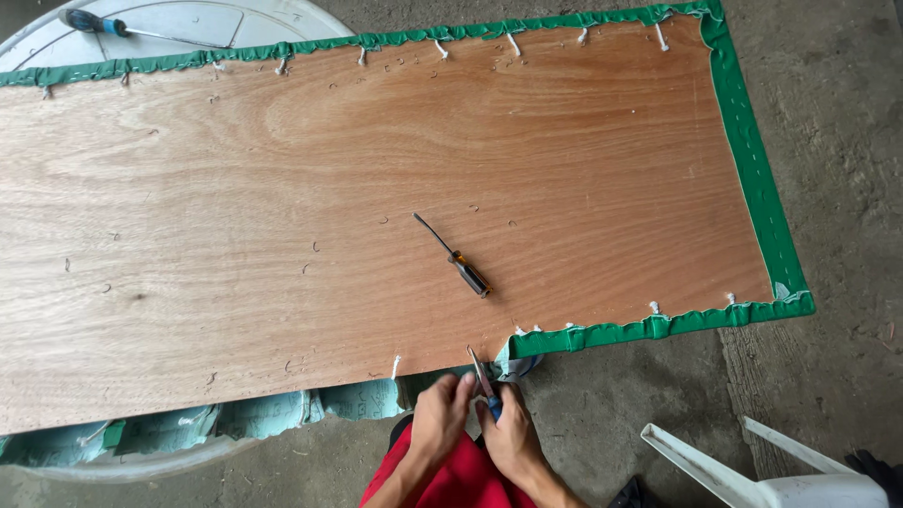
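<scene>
A large plywood board [329, 188] lies flat, its far, right and part of its near edge wrapped in green fabric [752, 160] fixed with staples. At the near edge, where the green fabric ends, my right hand [513, 437] grips a blue-handled metal tool [483, 381], its tip pointing up at the board's edge. My left hand [440, 419] sits right beside it, fingers curled against the same tool. A screwdriver with a black and orange handle [467, 271] lies loose on the board just beyond my hands.
A second, blue-handled screwdriver [103, 24] rests on a white round plastic surface [188, 23] at the far left. A white plastic chair part [752, 475] stands at lower right. Loose pale green fabric [263, 414] hangs under the near edge. Concrete floor surrounds the board.
</scene>
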